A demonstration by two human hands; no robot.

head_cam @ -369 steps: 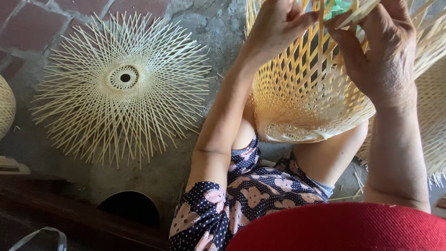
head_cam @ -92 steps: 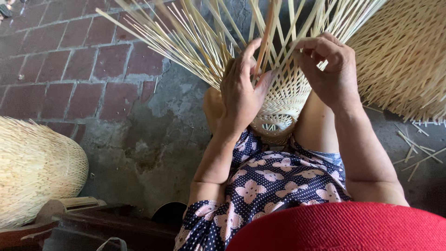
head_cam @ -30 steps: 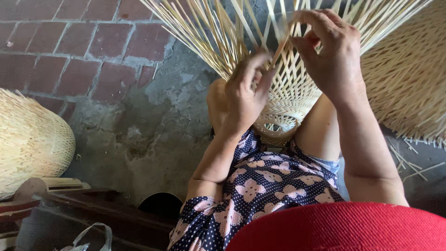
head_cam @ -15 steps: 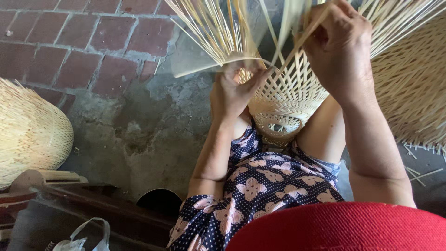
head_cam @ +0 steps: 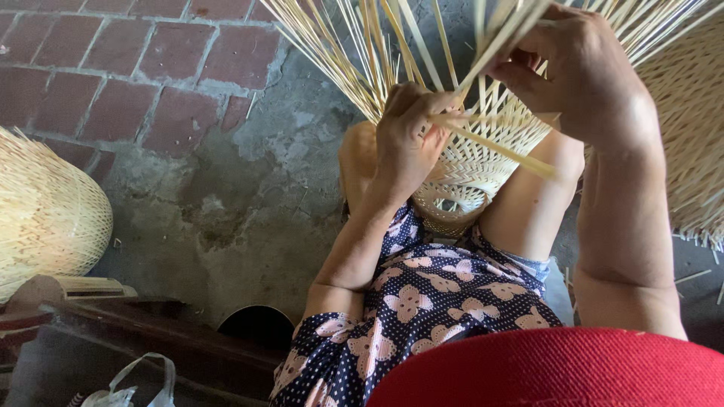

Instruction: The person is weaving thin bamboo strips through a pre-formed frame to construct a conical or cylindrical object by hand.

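No labels, signs or screens in view. Only package-type item: a thin whitish-clear plastic carrier bag [head_cam: 124,390] w/ looped handles, at approx 7 o'clock of the frame, bottom-left corner. It lies crumpled and slack on the dark ground, handles arching up toward 12; lower part cut off by the frame edge. Any print on it is too small to tell. It sits just at 6 o'clock of a dark wooden beam [head_cam: 151,332].
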